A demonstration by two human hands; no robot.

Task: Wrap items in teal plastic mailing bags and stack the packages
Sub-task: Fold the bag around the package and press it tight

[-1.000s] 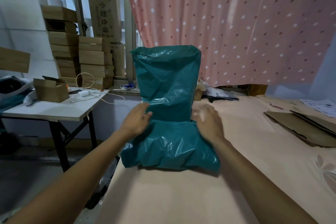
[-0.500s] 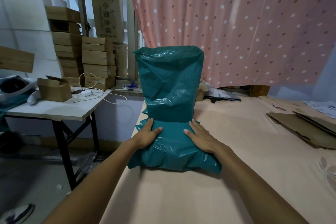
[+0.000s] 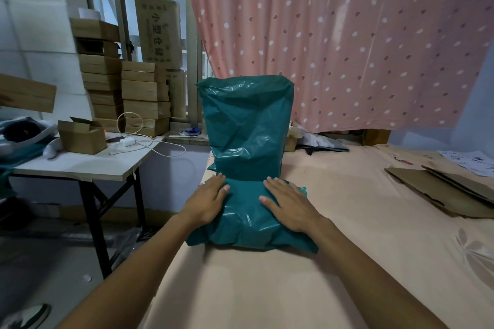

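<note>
The fingers of the left hand (image 3: 207, 201) lie flat and spread, palm down, gripping nothing, pressed on the left part of the teal mailing bag (image 3: 248, 195); the fingers of the right hand (image 3: 290, 204) are likewise extended and open, flat on the bag's right part, their tips near the fold where the bag turns upward; the thumbs point inward toward each other with a strip of bare teal plastic between them. Under both palms the bag's filled lower portion lies bulging on the peach-coloured sheet (image 3: 267, 288), close to the sheet's left edge; beyond the fingertips the bag's empty upper portion stands upright, wrinkled and glossy, its mouth at the top. Behind the bag hangs a pink dotted curtain (image 3: 347, 35); to the right of the bag, well apart, flattened cardboard (image 3: 443, 192) rests on the same sheet; to the left of the bag stands a white table (image 3: 80, 165) carrying a small open carton (image 3: 81, 136) and a white cable (image 3: 149, 141); behind that table, left of the bag's top, stacked cardboard boxes (image 3: 123, 91) rise against the wall.
</note>
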